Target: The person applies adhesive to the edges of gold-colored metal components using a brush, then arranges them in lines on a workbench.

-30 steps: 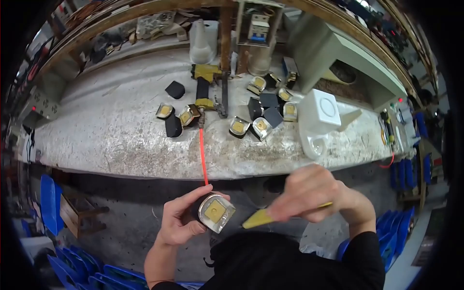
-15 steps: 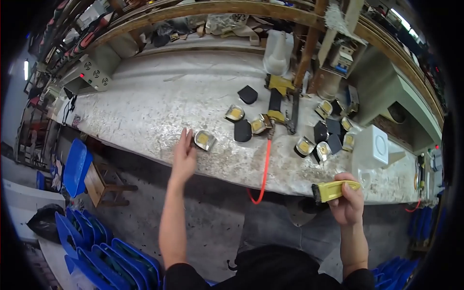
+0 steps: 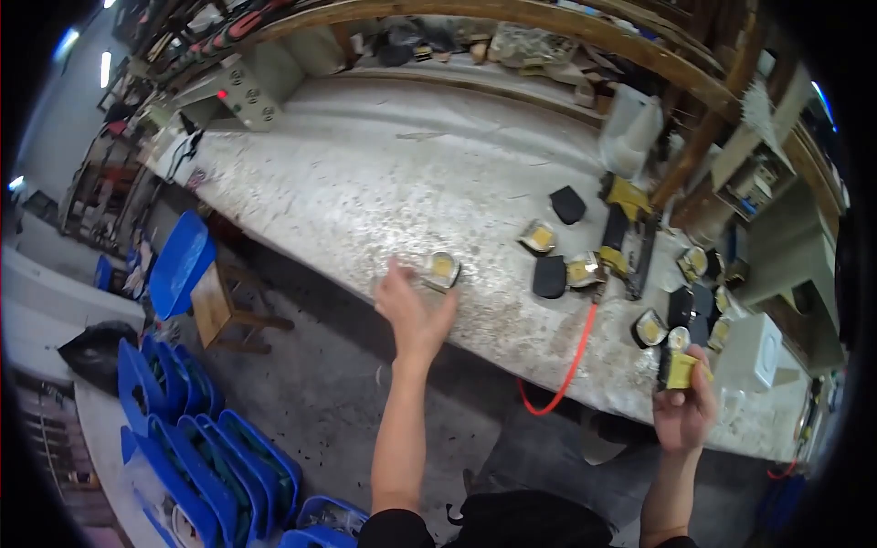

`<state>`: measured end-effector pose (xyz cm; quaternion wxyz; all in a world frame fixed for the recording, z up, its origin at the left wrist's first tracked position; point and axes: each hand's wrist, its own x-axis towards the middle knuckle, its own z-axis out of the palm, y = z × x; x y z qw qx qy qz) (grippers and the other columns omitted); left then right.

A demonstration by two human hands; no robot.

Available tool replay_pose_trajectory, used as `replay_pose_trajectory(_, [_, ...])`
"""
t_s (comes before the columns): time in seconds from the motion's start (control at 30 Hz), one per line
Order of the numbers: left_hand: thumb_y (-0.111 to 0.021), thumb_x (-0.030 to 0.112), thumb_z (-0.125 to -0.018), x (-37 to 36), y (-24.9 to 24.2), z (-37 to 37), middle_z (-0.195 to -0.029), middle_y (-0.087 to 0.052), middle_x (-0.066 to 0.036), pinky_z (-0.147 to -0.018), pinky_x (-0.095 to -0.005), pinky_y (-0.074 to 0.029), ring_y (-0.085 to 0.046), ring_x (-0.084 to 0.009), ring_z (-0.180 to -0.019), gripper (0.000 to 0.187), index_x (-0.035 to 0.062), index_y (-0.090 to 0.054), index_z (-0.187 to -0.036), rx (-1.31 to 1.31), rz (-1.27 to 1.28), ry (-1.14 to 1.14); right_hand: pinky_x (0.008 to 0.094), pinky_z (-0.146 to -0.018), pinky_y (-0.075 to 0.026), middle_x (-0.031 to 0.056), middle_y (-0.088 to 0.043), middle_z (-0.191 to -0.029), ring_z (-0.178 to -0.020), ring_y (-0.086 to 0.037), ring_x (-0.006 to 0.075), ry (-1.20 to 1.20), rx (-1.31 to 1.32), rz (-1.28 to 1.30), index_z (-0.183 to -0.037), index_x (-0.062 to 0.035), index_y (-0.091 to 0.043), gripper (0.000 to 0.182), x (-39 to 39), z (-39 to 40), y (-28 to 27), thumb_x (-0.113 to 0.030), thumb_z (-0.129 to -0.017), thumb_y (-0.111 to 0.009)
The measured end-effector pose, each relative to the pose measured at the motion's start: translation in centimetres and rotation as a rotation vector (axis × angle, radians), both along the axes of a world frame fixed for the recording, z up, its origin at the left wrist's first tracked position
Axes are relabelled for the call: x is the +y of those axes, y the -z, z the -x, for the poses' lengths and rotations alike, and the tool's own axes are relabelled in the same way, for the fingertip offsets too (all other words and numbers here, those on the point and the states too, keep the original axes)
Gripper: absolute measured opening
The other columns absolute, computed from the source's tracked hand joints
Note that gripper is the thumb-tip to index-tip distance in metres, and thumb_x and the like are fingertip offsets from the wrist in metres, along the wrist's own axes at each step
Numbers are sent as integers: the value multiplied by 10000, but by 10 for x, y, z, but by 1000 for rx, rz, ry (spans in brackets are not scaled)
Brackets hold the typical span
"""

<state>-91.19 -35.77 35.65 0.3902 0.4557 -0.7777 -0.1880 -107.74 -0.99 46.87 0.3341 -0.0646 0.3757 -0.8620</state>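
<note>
The left hand (image 3: 416, 310) was over the table (image 3: 347, 201) near its front edge, its grip wide, thumb and fingers spread. Just beyond it lay a rounded piece (image 3: 443, 266) with a yellow patch, flat on the table; whether the thumb touched its near rim could not be told. The right hand (image 3: 687, 416) was raised at the table's front edge, well apart from the left, its grip closed around a yellow brush (image 3: 682, 371) whose black end pointed leftward.

Right of the piece, two black blocks (image 3: 549, 277) and two more patched pieces (image 3: 539, 238) lay beside a yellow-and-black tool (image 3: 614, 236). A red hose (image 3: 581, 352) ran from the tool and looped over the table's front edge. Beyond the brush, more pieces sat in a cluster (image 3: 702, 301), near a white box (image 3: 755, 351). A wooden stool (image 3: 213, 303) stood on the floor at the left.
</note>
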Motion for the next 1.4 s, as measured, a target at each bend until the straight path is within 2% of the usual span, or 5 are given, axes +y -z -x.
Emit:
replay_pose_trajectory(0.63, [-788,173,-790,-276,9,-145,-1112,-641,-205,-865,-359,-502,-622,-306,-941,810,-66,-374,-1443,123,-76,-143,183,-459,-325,71,-654,-1069,-550,-423,27,158,-68,-8,-1457,-56,-460,397,9,39,30,-181,-1080,-461])
replay_pose_trajectory(0.77, [-739,91,-822,-211,-7,-102,-1177,-654,-214,-902,-371,-516,-648,-330,-1037,607,-51,-507,-1366,25,423,-187,200,-460,-305,73,-660,-1038,-523,-345,45,19,-103,261,-1455,-92,-475,388,26,52,20,-177,-1078,-439])
replay_pose_trajectory(0.97, [-729,53,-833,15,-42,50,-1200,-654,-121,-867,-305,-506,-635,-229,-991,484,4,-594,-1295,80,-372,767,193,-492,-357,126,-669,-935,-552,-508,100,193,20,3,-1338,14,-569,349,29,30,-29,-114,-1019,-509])
replay_pose_trajectory(1.33, [-658,65,-881,79,-45,71,-1226,-591,-187,-805,-346,-522,-612,-257,-980,500,28,-527,-1362,-161,12,913,204,-508,-432,120,-664,-863,-597,-585,122,192,-53,-169,-1253,38,-628,292,54,28,-32,-67,-990,-555])
replay_pose_trajectory(1.4, [-643,35,-890,94,-50,50,-1236,-587,-189,-792,-350,-526,-618,-255,-988,498,29,-521,-1373,191,-661,907,205,-507,-436,118,-666,-865,-602,-590,123,170,-22,-168,-1246,39,-633,288,57,25,-35,-67,-989,-561])
